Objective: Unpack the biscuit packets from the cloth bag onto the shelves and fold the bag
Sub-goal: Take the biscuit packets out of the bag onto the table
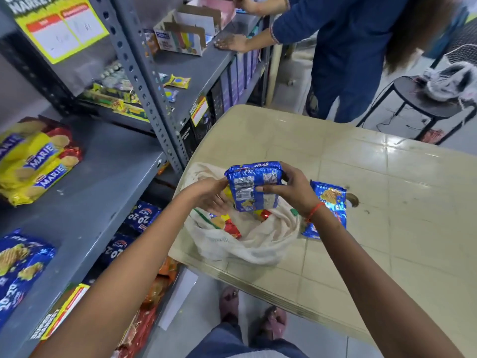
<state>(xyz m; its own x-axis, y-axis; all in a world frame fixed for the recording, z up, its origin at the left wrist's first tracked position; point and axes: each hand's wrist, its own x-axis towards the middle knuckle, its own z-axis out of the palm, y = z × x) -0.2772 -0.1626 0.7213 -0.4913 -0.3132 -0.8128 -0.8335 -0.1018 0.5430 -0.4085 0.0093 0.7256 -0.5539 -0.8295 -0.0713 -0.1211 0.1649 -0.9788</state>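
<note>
A cream cloth bag point(247, 244) lies open on the beige table point(374, 202), with red and yellow packets point(229, 224) showing inside. Above its mouth my right hand point(291, 189) grips a blue biscuit packet point(254, 187) by its right side. My left hand point(211, 196) is at the packet's left edge, fingers spread, touching or just under it. Another blue packet point(333, 202) lies flat on the table behind my right wrist. On the grey shelf point(103, 177) to the left sit yellow Marie packets point(36, 161) and a blue 20-20 packet point(18, 267).
Lower shelves hold more blue 20-20 packets point(142, 218) and red ones. Another person in blue point(348, 60) stands at the far end of the shelves, a hand on an upper shelf near cardboard boxes point(180, 32). A black stool point(426, 102) stands behind the table.
</note>
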